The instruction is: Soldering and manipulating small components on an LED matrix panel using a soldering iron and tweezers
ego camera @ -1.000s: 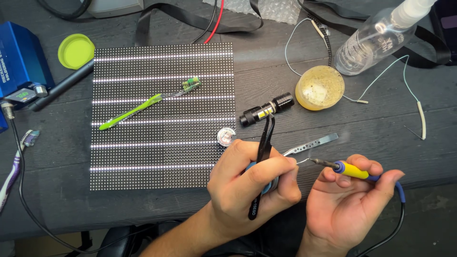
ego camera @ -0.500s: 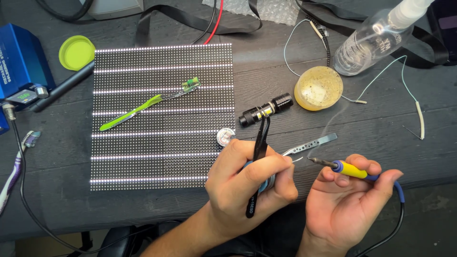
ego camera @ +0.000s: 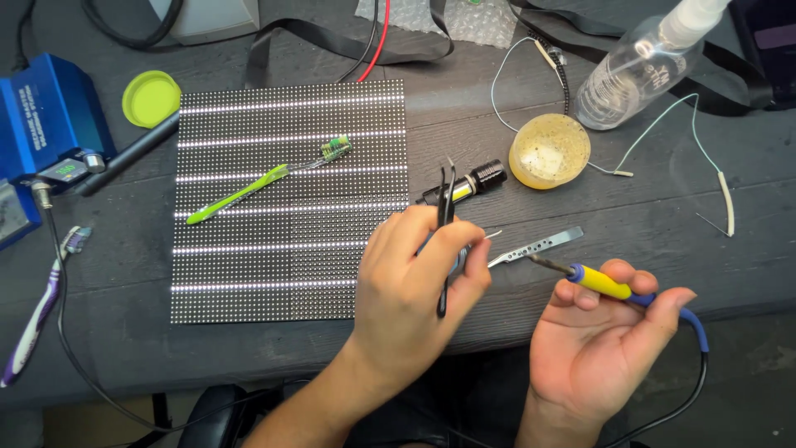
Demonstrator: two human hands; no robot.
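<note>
Head view: over the last second the left hand [ego camera: 414, 286] has tipped its black tweezers [ego camera: 446, 236] more upright, points now up beside the black flashlight [ego camera: 464, 184], fingers curled and pinching them along with a thin silvery piece. The right hand [ego camera: 601, 340], palm up and loosely closed, has kept the yellow-handled soldering iron [ego camera: 609, 286] steady, tip near a perforated metal strip [ego camera: 539, 245]. The work looks paused above the dark surface [ego camera: 647, 216], beside the lit LED panel [ego camera: 290, 199] with a green toothbrush [ego camera: 265, 181] on it. Nothing of the room shows.
</note>
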